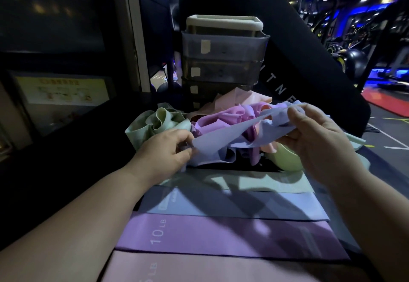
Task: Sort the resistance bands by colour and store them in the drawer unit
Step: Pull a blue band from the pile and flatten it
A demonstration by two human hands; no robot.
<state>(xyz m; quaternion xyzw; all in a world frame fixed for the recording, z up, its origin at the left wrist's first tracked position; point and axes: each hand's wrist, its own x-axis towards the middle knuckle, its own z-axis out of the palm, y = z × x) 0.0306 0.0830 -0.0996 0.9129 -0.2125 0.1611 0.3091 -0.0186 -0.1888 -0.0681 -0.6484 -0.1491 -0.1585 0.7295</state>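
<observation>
Two hands hold a lavender-blue band [221, 137] stretched above a tangled pile of bands [223, 116].
The left hand [163, 151] pinches the band's lower end and the right hand [318, 135] grips its upper end, so it spans the gap between them, just over the pile. The drawer unit [223, 51] stands behind. Nearer the person, a green band [265, 183], blue band [232, 206], purple band [221, 235] and pink band [199, 266] lie flat in rows.

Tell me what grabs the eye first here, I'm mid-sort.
A blue band is held between the left hand and right hand, centre frame. Behind it sits a tangled pile of green, purple and pink bands, with the grey drawer unit beyond. Four flat bands lie nearest the camera.
</observation>
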